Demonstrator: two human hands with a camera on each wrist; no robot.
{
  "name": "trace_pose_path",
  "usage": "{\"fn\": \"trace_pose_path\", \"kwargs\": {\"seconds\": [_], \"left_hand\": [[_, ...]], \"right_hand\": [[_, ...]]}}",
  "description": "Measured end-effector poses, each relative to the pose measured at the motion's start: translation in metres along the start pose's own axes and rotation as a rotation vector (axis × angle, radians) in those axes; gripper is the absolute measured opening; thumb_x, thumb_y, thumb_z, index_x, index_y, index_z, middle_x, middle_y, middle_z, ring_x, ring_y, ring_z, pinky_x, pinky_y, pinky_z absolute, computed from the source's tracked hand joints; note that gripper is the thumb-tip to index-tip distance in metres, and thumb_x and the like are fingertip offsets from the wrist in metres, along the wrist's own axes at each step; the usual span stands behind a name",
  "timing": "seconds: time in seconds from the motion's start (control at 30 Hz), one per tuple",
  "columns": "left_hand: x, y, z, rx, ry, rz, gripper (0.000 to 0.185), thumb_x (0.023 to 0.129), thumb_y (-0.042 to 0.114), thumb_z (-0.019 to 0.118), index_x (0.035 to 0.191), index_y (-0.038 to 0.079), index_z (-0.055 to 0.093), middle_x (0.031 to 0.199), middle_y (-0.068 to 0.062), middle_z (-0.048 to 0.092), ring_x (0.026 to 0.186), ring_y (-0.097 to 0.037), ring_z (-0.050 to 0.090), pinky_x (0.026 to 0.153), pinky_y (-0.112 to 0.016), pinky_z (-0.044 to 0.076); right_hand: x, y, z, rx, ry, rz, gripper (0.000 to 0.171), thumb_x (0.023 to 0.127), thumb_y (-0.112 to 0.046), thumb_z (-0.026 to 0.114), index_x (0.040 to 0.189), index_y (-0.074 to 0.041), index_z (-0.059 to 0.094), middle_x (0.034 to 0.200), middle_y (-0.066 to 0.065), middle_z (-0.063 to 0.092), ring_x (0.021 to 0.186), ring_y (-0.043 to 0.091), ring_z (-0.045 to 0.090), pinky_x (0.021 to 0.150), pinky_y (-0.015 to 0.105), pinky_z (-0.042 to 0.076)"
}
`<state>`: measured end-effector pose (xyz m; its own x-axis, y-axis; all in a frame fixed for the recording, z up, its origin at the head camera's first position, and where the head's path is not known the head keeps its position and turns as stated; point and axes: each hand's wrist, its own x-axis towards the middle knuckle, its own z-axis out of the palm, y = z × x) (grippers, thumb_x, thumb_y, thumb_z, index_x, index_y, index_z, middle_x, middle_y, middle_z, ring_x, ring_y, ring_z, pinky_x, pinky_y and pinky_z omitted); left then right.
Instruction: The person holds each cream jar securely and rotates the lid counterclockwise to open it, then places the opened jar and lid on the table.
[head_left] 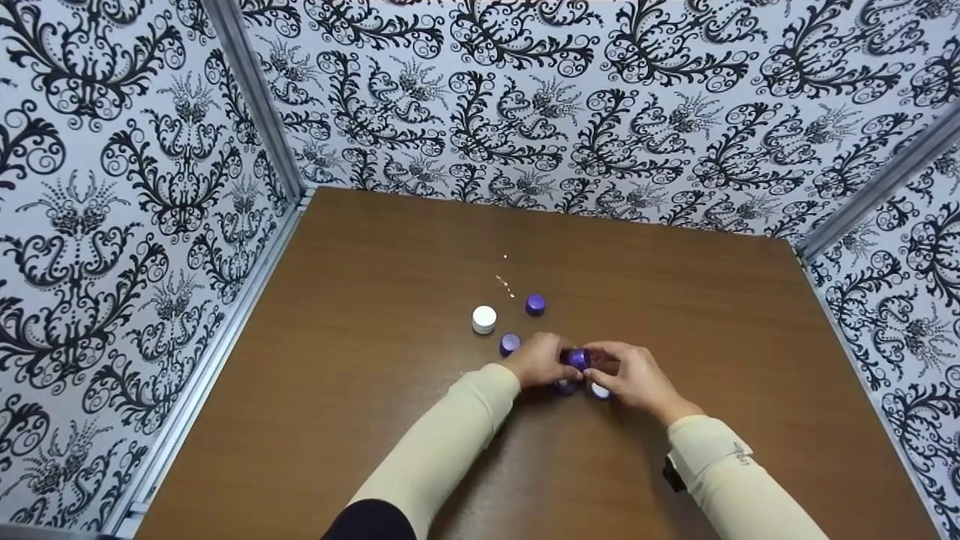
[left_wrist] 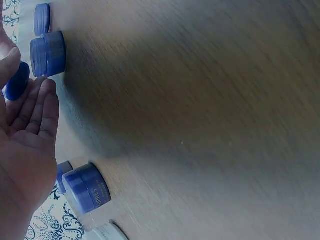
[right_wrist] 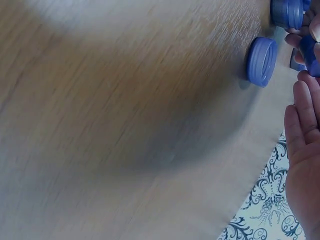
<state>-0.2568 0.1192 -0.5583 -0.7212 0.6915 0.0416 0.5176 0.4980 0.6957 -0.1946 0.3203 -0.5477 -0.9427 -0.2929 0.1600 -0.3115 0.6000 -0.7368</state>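
In the head view my left hand [head_left: 538, 360] and right hand [head_left: 636, 377] meet over the table, pinching a small purple jar [head_left: 577, 359] between them from either side. In the left wrist view one smooth round end of this jar [left_wrist: 18, 82] shows between the fingers. Just under my hands stands a second purple jar [head_left: 566, 387], partly covered by the left fingers. Beside it, below my right hand, a purple lid [right_wrist: 261, 62] lies with its hollow side up. My left wrist is close to another purple jar [head_left: 510, 344].
A white jar [head_left: 484, 319] and a further purple jar [head_left: 535, 304] stand beyond my left hand on the brown table [head_left: 390, 270]. Small pale specks [head_left: 504, 285] lie behind them. Patterned walls [head_left: 547, 112] enclose the back and sides.
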Motion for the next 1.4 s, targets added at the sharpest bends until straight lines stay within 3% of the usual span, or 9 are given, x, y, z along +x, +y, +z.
{"fn": "trace_pose_path", "kwargs": {"seconds": [0.3, 0.5, 0.67, 0.97, 1.2, 1.4], "left_hand": [[-0.0005, 0.0015, -0.0017, 0.008, 0.021, -0.037, 0.034, 0.083, 0.029, 0.081, 0.112, 0.01, 0.075, 0.092, 0.004, 0.072, 0.08, -0.005, 0.061, 0.075, -0.018, 0.047], [0.001, -0.001, -0.0024, 0.037, 0.012, -0.017, 0.033, 0.085, 0.028, 0.08, 0.112, 0.009, 0.074, 0.098, 0.003, 0.072, 0.086, -0.005, 0.062, 0.078, -0.018, 0.046], [0.0004, 0.0001, -0.0022, 0.033, 0.007, -0.007, 0.031, 0.084, 0.026, 0.081, 0.109, 0.009, 0.075, 0.095, 0.003, 0.072, 0.083, -0.005, 0.061, 0.076, -0.019, 0.046], [-0.0004, 0.0029, -0.0037, 0.026, -0.005, -0.015, 0.032, 0.083, 0.024, 0.081, 0.11, 0.009, 0.073, 0.095, 0.003, 0.071, 0.084, -0.006, 0.06, 0.078, -0.019, 0.046], [-0.0001, 0.0025, -0.0035, 0.023, -0.01, -0.014, 0.033, 0.084, 0.022, 0.081, 0.112, 0.007, 0.073, 0.097, 0.001, 0.072, 0.086, -0.007, 0.062, 0.08, -0.019, 0.046], [-0.0003, 0.0021, -0.0033, 0.009, -0.006, -0.018, 0.032, 0.084, 0.022, 0.081, 0.111, 0.009, 0.074, 0.093, 0.004, 0.071, 0.081, -0.005, 0.06, 0.076, -0.018, 0.046]], "right_hand": [[-0.0003, -0.0002, 0.0003, 0.05, 0.003, 0.015, 0.036, 0.087, 0.0, 0.074, 0.122, -0.001, 0.066, 0.111, 0.014, 0.07, 0.097, 0.026, 0.07, 0.083, 0.036, 0.055], [0.0011, -0.0025, -0.0006, 0.061, -0.015, 0.055, 0.034, 0.089, 0.001, 0.069, 0.123, -0.001, 0.067, 0.114, 0.013, 0.07, 0.101, 0.025, 0.069, 0.086, 0.034, 0.054], [0.0014, -0.0023, -0.0004, 0.055, -0.004, 0.052, 0.03, 0.09, -0.007, 0.072, 0.12, -0.003, 0.069, 0.113, 0.012, 0.07, 0.099, 0.025, 0.069, 0.085, 0.035, 0.054], [0.0013, -0.0019, -0.001, 0.018, 0.012, 0.022, 0.029, 0.088, -0.01, 0.076, 0.115, -0.005, 0.071, 0.108, 0.008, 0.072, 0.092, 0.02, 0.07, 0.079, 0.031, 0.056], [0.0007, -0.0003, -0.0012, -0.078, 0.004, -0.042, 0.031, 0.086, -0.009, 0.078, 0.116, -0.008, 0.071, 0.11, 0.007, 0.071, 0.091, 0.017, 0.071, 0.078, 0.031, 0.056], [0.0011, -0.0024, -0.0002, -0.067, 0.01, -0.022, 0.032, 0.087, -0.01, 0.077, 0.117, -0.007, 0.07, 0.11, 0.008, 0.071, 0.092, 0.02, 0.071, 0.079, 0.032, 0.056]]}}
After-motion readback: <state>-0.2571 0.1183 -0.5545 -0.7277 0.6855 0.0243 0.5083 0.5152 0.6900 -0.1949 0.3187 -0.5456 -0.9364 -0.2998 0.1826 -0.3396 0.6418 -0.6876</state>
